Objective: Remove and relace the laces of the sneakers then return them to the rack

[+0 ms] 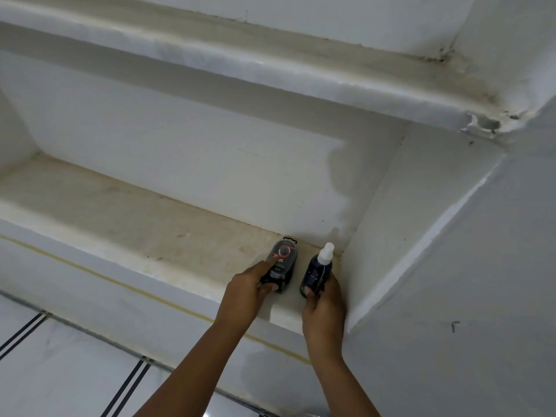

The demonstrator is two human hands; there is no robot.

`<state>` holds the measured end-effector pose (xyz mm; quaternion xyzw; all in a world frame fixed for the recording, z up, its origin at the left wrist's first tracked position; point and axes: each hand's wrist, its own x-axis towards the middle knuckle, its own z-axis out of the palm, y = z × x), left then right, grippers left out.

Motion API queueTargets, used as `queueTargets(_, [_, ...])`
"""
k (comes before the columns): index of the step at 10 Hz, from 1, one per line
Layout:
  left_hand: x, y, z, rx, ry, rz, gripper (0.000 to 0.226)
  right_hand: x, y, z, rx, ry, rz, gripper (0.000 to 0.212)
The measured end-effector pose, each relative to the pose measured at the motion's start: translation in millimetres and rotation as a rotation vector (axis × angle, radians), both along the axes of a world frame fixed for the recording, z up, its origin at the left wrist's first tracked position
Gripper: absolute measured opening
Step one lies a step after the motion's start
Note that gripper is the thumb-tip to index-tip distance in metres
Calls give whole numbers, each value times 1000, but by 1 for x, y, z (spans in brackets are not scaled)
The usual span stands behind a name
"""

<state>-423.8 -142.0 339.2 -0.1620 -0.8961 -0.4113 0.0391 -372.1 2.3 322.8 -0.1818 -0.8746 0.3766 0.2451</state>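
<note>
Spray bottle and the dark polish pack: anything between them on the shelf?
Nothing; head view shows bare shelf between the spray bottle and polish pack.

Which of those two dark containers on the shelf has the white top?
The spray bottle, held by the right hand nearest the corner wall, has the white nozzle. The black package in the left hand has none.

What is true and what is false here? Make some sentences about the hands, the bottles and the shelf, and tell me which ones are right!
1. The left hand holds a black shoe polish bottle. True.
2. The right hand is empty. False: it grips a dark spray bottle.
3. The spray bottle has a white top. True.
4. Both bottles are on the floor. False: they are on a white shelf, near its right corner.
5. Sneakers sit on the shelf. False: none can be seen.
</note>
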Motion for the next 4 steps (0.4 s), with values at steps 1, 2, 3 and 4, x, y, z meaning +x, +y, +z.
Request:
queueTargets(1, [-1,0,-1,14,7,-7,62,-1,1,-3,13,16,-7,40])
queueTargets(2, [-4,1,-6,26,5,-18,62,-2,2,-5,5,17,-18,42])
queueTargets(3, [-1,0,-5,38,14,-36,64,0,1,-5,0,16,-4,49])
queueTargets(4, [2,-1,-4,-3,39,-2,67,4,-4,-1,-90,-71,-41,63])
